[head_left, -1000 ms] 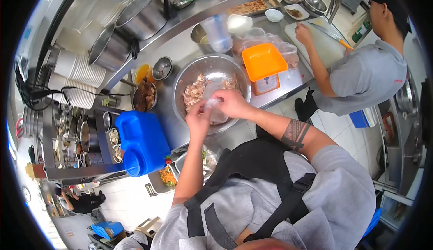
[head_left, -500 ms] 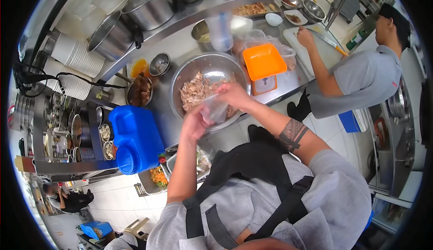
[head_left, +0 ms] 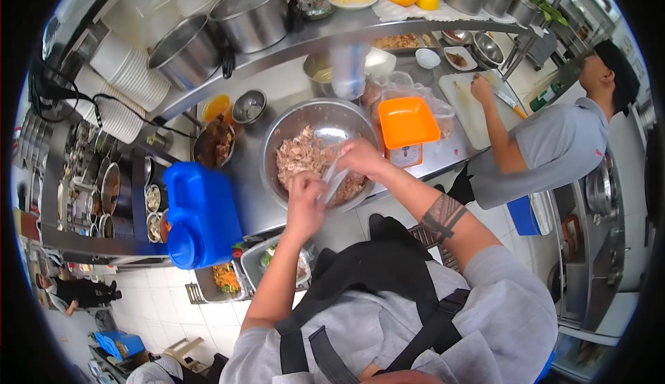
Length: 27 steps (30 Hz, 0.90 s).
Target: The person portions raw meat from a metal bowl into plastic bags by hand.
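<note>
Left hand (head_left: 305, 199) curls its fingers in and seems to pinch one edge of a clear plastic bag (head_left: 334, 182); the right hand (head_left: 361, 159), just beyond and to its right, has its fingers drawn together on the other edge. Stretched between the two, the bag hangs taut, probably so its thin layers separate. Both hands stay above the near part of a wide metal bowl (head_left: 334, 115), likely so loose bits drop back inside. Chopped meat (head_left: 300, 152) lies ahead of the left hand, heaped toward the bowl's left side. Right of the right hand, an orange tray (head_left: 409, 122) sits over a scale (head_left: 405, 155), seemingly as its pan and within easy reach. A blue jug (head_left: 202, 212) stands left of the left hand, beside the counter (head_left: 258, 200), apart from the bowl, which leaves both arms room.
</note>
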Tool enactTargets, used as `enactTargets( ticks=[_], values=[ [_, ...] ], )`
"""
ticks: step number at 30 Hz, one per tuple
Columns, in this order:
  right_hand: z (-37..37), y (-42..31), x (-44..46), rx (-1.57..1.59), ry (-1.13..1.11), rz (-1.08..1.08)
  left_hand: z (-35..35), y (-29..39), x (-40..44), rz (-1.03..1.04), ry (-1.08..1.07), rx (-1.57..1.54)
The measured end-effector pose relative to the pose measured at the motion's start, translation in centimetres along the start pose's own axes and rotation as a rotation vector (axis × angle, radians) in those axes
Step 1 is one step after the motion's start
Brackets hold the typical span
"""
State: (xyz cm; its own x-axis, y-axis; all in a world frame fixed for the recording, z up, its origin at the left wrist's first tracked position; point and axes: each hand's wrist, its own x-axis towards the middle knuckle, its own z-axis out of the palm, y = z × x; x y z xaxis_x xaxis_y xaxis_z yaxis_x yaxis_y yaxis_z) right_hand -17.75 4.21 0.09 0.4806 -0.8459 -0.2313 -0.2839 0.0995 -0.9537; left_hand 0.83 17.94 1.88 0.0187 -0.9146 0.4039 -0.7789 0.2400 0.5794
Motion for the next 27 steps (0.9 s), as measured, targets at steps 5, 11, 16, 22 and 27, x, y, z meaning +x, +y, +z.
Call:
enactTargets(
  ticks=[5,11,16,22,27],
  values=[
    [3.5,1.1,0.4,-0.764,0.116,-0.543,-0.9,-3.0,1.0,-0.172,0.099,0.386],
    [-0.1,4.0,4.8,-0.692,-0.167,-0.378,2.5,-7.5,-2.3,-0.227,0.161,0.319],
    [0.7,2.5,12.7,-0.371,-0.132,0.239,3.3,-9.3,-3.0,-0.301,0.325,0.026],
    [12.1,8.6,21.9,-0.787,-0.302,-0.364,1.6,-10.6,-1.6,-0.33,0.247,-0.135],
    [9.5,2.8,19.9,-0.792,-0.584,-0.494,1.2,-10.8,-0.5,-0.308,0.247,0.008]
  ],
)
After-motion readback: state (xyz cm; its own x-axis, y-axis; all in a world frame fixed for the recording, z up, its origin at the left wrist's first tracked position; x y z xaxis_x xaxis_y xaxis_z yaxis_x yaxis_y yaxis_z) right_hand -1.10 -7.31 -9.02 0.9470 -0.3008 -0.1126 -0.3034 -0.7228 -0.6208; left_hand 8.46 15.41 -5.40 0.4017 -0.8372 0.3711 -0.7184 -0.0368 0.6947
